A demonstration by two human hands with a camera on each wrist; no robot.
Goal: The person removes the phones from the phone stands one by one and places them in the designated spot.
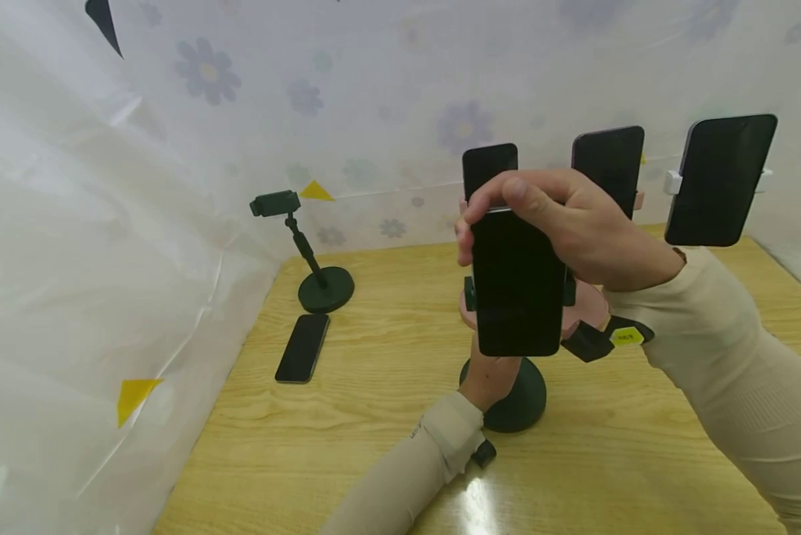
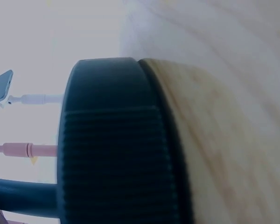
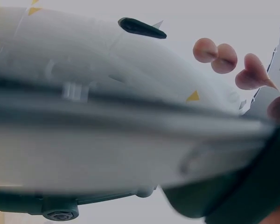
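A black-screened smartphone [image 1: 519, 290] stands upright in the clamp of a dark green phone stand [image 1: 517, 409]. My right hand [image 1: 577, 227] grips the phone's upper end, thumb at the top edge and fingers curled round behind; some fingertips [image 3: 224, 58] show in the right wrist view. Lower down, my left hand [image 1: 490, 379] holds the stand's pole [image 2: 23, 198], partly hidden behind the phone. The ribbed round base [image 2: 116, 154] fills much of the left wrist view, with the hand only just visible at its left edge.
Behind stand several phones on holders, among them a right-hand phone [image 1: 721, 178] in white clips. A pink base [image 1: 588, 305] is partly covered. Left on the wooden table [image 1: 387, 349] are another dark green stand [image 1: 327, 288] and a flat-lying phone [image 1: 303, 349]. Flowered sheeting [image 1: 387, 134] encloses the back.
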